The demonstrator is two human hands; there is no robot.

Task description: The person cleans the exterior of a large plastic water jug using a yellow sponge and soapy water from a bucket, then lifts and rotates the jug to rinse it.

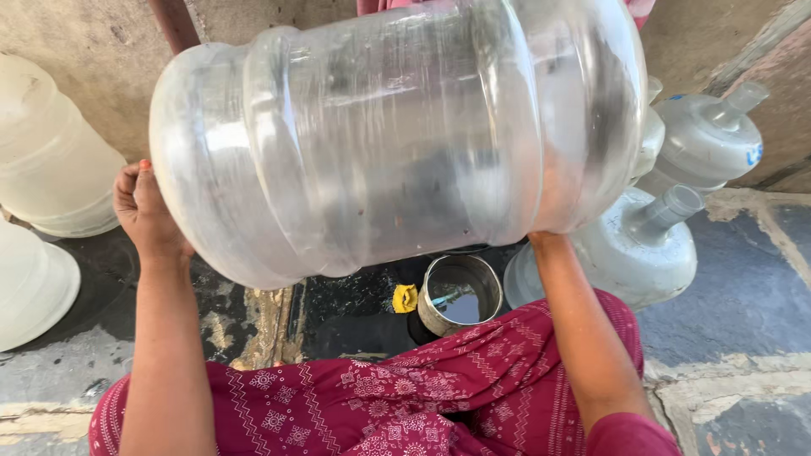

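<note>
A large clear plastic water jug (397,135) is held sideways in the air in front of me, its base to the left. My left hand (145,211) presses flat against the base end. My right arm reaches up under the other end; my right hand (545,239) is mostly hidden behind the jug and seems to hold it near the shoulder. Below the jug a steel pot (460,294) with some water stands on the wet floor, with a small yellow scrub (405,297) beside it.
Two white jugs (51,160) stand at the left. Two capped grey-white jugs (642,245) lie at the right by the wall. My lap in maroon patterned cloth (405,397) fills the bottom. The floor is wet stone slabs.
</note>
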